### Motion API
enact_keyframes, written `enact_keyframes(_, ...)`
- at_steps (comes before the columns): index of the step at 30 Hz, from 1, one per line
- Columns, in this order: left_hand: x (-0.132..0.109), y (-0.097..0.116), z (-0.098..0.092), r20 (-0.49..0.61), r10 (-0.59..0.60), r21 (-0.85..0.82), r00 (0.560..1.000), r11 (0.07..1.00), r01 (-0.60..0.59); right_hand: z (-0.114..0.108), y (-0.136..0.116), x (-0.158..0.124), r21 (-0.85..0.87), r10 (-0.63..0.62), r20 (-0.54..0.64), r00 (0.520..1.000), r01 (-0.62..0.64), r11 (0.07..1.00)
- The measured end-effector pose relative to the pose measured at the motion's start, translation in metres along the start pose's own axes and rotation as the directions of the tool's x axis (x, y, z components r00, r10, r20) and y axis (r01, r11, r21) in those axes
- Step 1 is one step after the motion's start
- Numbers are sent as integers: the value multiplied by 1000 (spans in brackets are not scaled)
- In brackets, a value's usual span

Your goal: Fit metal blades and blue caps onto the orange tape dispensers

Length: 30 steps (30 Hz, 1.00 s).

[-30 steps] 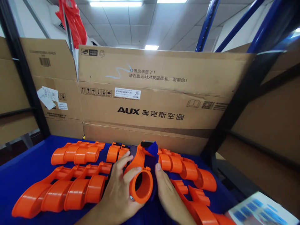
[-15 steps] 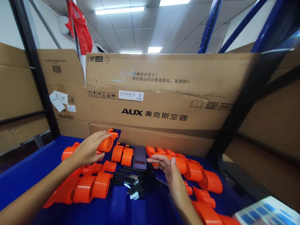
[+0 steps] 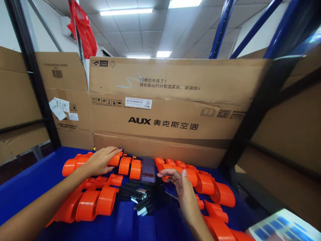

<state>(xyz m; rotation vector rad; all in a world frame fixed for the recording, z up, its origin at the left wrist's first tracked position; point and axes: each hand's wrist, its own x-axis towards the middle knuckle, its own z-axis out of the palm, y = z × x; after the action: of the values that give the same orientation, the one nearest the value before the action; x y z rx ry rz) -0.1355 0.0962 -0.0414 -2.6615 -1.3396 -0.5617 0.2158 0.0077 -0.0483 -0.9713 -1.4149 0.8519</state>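
My left hand (image 3: 104,160) is closed around an orange curved plastic piece (image 3: 115,159) in the back row on the left, low against the blue surface. Its fingers reach over the top, hiding part of the piece. Right of it stand two similar orange pieces (image 3: 130,168), then an upright dark phone (image 3: 148,170). My right hand (image 3: 178,182) hovers just right of the phone, fingers apart and slightly bent, holding nothing. Below the phone lies a loose heap of black and silver parts (image 3: 140,197); what they are I cannot make out.
More orange pieces stand in rows at the left (image 3: 86,204) and right (image 3: 205,183) of the blue surface (image 3: 22,180). A cardboard panel (image 3: 163,110) closes off the back. Dark rack posts (image 3: 253,110) flank it. A white-and-blue printed box (image 3: 283,227) sits at the lower right.
My left hand has lowered the orange piece from a raised, tilted position down into the back row beside the others. My right hand has stayed near the phone. The view has shifted slightly.
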Motion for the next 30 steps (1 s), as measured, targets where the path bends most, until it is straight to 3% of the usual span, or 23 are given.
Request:
enact_keyframes(7, 0, -13, 15, 113, -21, -32, 993, 999, 25, 1, 1, -1, 39, 43, 9, 999, -44, 998)
enact_keyframes(11, -6, -13, 4, 161, 9, -68, 987, 998, 2, 1, 3, 1, 69, 44, 15, 999, -44, 997)
enact_keyframes(14, -18, 3, -15, 157, 31, -85, 987, 996, -18, 0, 3, 2, 86, 43, 2, 999, -43, 995)
enact_keyframes(17, -42, 32, -29, 183, 116, -174, 976, 981, -83, 0, 1, 1, 91, 38, -11, 999, -37, 995)
enact_keyframes(21, -79, 67, -22, 229, 142, -175, 963, 979, -103, 1, -2, 0, 97, 27, -7, 1000, -26, 995)
enact_keyframes(25, -98, 77, -13, 164, 130, -156, 978, 982, -105, 1, 0, 1, 99, 23, -23, 999, -21, 995)
enact_keyframes(30, -98, 79, -35, 19, 157, -180, 987, 972, -151, -1, 2, 2, 86, 9, -44, 999, -5, 996)
